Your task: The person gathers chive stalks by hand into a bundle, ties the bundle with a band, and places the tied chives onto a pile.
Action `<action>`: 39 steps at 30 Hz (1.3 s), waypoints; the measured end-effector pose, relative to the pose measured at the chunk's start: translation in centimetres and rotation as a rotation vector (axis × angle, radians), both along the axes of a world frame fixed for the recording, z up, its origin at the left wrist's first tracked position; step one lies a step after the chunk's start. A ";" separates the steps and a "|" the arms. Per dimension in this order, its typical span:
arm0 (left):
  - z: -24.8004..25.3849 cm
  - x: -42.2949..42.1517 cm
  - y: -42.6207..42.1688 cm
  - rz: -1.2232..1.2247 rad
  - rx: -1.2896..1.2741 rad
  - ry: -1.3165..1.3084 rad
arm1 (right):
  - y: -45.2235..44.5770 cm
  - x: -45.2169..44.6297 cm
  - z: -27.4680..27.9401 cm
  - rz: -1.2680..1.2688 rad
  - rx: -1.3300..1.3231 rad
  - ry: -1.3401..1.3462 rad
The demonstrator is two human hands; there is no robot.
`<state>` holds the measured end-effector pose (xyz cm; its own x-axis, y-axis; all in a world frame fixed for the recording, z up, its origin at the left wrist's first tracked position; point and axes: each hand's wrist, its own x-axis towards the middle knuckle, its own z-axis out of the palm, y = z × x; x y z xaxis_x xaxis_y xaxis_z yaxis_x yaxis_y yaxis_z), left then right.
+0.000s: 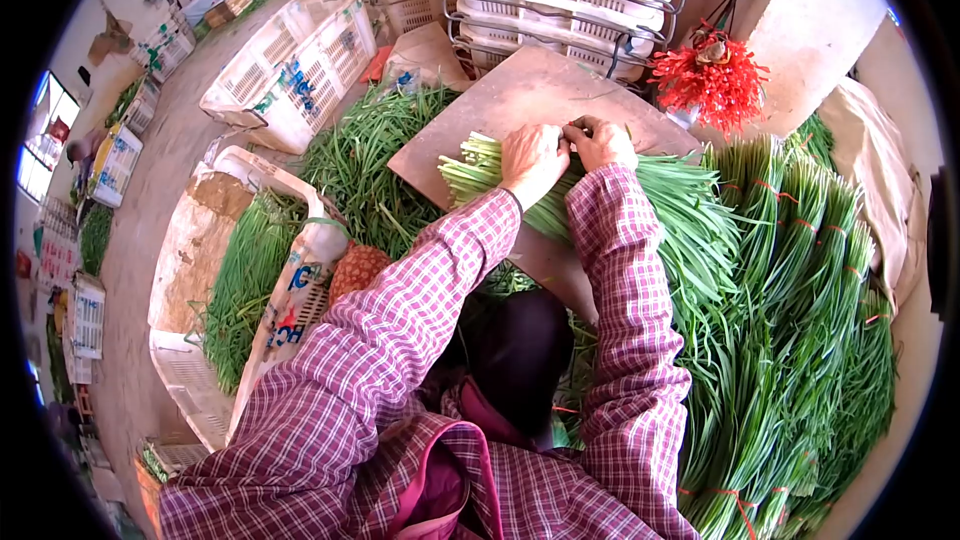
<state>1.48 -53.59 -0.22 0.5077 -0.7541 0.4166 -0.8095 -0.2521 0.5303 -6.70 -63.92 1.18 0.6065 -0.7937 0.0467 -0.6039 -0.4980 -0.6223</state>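
my left hand (535,162) and right hand (600,143) meet over the green stalks (590,185), fingertips pinched close together; what they pinch, i cannot tell. the stalks lie across the board (545,95), pale ends toward its left edge, leaves spilling past its right corner beside tied bundles (800,270).

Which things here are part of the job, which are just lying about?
In the job:
left hand and right hand
green bundle under them
board
tied bundles
loose greens, probably
hanging red strands, likely ties

Apparently just lying about:
stacked crates
beige cloth
orange-red mesh sack
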 end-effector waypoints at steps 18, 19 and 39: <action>-2.8 -5.4 11.4 -0.040 -0.333 0.382 | -0.3 1.3 -3.2 -0.004 0.104 -0.353; -3.2 -5.5 11.1 -0.025 -0.344 0.465 | -0.2 1.4 -3.3 -0.002 0.106 -0.352; 1.7 -5.6 12.0 -0.255 -0.072 0.178 | 2.2 -0.9 -3.3 0.150 0.318 -0.676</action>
<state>-4.09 -41.55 1.43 0.3760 -0.8382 0.3951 -0.7349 -0.0100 0.6781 -7.60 -61.73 -2.11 0.6295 -0.7425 0.2291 0.0201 -0.2793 -0.9600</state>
